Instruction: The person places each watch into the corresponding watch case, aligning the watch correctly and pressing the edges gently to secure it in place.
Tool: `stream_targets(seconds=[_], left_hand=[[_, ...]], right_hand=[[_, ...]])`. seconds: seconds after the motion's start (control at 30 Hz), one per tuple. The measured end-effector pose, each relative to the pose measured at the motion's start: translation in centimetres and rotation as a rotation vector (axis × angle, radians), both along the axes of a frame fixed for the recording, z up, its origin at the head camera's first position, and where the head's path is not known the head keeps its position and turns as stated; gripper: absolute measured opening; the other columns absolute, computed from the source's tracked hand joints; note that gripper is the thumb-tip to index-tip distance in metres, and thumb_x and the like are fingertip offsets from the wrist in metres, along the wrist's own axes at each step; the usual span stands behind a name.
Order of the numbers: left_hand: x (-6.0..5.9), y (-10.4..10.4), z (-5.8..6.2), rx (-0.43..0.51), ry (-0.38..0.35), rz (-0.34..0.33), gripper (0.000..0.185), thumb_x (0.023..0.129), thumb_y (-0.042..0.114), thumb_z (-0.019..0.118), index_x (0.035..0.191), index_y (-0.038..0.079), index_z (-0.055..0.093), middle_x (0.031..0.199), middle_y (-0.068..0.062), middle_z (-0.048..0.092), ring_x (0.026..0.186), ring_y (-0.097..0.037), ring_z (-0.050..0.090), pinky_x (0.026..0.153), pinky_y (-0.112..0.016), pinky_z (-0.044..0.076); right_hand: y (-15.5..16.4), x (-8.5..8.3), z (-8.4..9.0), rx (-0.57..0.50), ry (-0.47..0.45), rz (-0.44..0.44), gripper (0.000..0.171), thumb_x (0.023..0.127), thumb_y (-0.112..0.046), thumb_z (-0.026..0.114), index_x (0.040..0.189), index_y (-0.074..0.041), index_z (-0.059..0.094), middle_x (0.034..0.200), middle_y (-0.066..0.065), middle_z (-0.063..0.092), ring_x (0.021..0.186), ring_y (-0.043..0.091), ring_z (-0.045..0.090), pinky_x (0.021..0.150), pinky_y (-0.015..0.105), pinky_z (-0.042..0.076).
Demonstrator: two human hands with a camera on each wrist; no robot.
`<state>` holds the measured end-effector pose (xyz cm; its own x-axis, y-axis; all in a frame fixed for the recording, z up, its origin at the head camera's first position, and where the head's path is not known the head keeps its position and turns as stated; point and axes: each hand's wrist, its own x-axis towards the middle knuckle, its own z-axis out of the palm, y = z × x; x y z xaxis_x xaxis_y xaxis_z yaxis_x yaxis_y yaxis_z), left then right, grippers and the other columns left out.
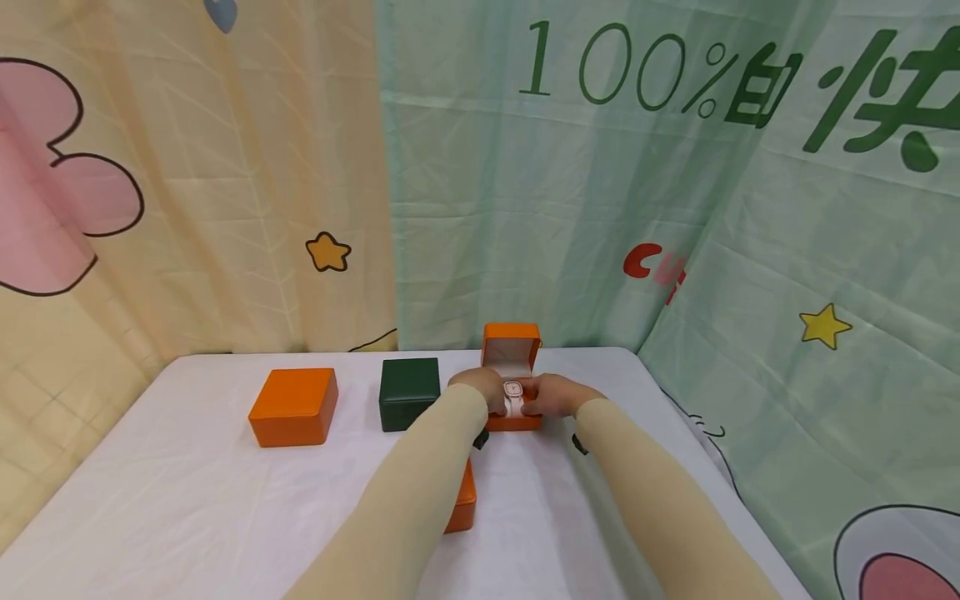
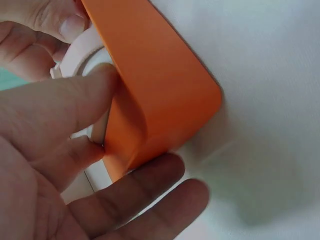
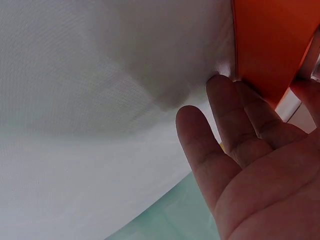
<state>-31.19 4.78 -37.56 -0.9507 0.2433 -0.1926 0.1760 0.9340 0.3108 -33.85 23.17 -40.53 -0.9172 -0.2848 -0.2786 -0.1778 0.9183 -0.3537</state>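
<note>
A wristwatch [image 1: 513,390] with a pale strap and a squarish face sits inside an orange watch box [image 1: 514,424], whose lid stands raised at the back. My left hand [image 1: 482,387] is at the left side of the watch. In the left wrist view, its thumb and forefinger pinch the watch around its light cushion, while other fingers touch the box's outside. From the other side, my right hand [image 1: 558,395] pinches the strap [image 2: 82,47] with thumb and forefinger. In the right wrist view, its remaining fingers extend along the box wall [image 3: 272,45]; the forefinger is largely hidden there.
A dark green box [image 1: 409,392] with its lid down stands just left of the orange watch box. Farther left is a closed orange box [image 1: 295,407]. Another orange box [image 1: 462,504] is partly hidden under my left forearm. Printed curtains [image 1: 525,208] hang behind the white table [image 1: 187,500].
</note>
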Motion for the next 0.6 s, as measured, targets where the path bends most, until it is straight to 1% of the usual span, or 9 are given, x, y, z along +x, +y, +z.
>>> stream_targets(seconds=[0.1,0.2,0.3,0.47,0.6], left_hand=[[0.14,-0.1,-0.03,-0.026,0.027,-0.019,0.024,0.09,0.034,0.083,0.099,0.012,0.081,0.083,0.0,0.07,0.079,-0.02,0.061,0.074,-0.033,0.056],[0.26,-0.16,-0.02,-0.036,0.053,-0.033,0.024,0.09,0.034,0.083,0.098,0.011,0.081,0.084,-0.001,0.071,0.078,-0.019,0.061,0.073,-0.032,0.057],[0.19,-0.18,-0.1,-0.036,0.064,-0.032,0.027,0.089,0.035,0.084,0.099,0.01,0.081,0.087,-0.001,0.072,0.079,-0.019,0.061,0.074,-0.033,0.057],[-0.12,-0.1,-0.35,-0.016,0.025,-0.013,0.026,0.09,0.035,0.083,0.098,0.01,0.081,0.084,-0.001,0.071,0.078,-0.02,0.061,0.073,-0.033,0.056],[-0.15,-0.05,-0.39,-0.009,0.017,-0.005,0.024,0.09,0.032,0.082,0.097,0.009,0.08,0.084,-0.001,0.07,0.078,-0.021,0.061,0.073,-0.033,0.056]], right_hand=[[-0.07,-0.02,-0.17,0.018,0.015,0.021,0.036,0.099,-0.03,0.072,0.134,-0.021,0.069,0.103,-0.003,0.067,0.089,0.018,0.055,0.081,0.032,0.044],[-0.13,0.03,-0.2,0.026,0.021,0.028,0.033,0.099,-0.029,0.071,0.131,-0.021,0.07,0.099,-0.002,0.066,0.087,0.018,0.055,0.08,0.031,0.044],[-0.16,0.16,-0.1,0.031,0.02,0.023,0.031,0.099,-0.029,0.07,0.129,-0.02,0.07,0.097,-0.002,0.066,0.085,0.018,0.055,0.079,0.032,0.044],[-0.19,0.37,0.1,0.034,0.014,0.017,0.041,0.1,-0.03,0.07,0.14,-0.022,0.066,0.102,-0.002,0.066,0.09,0.018,0.055,0.083,0.032,0.044],[-0.16,0.39,0.17,0.034,0.008,0.01,0.038,0.1,-0.03,0.07,0.137,-0.022,0.067,0.1,-0.001,0.067,0.088,0.019,0.055,0.082,0.033,0.044]])
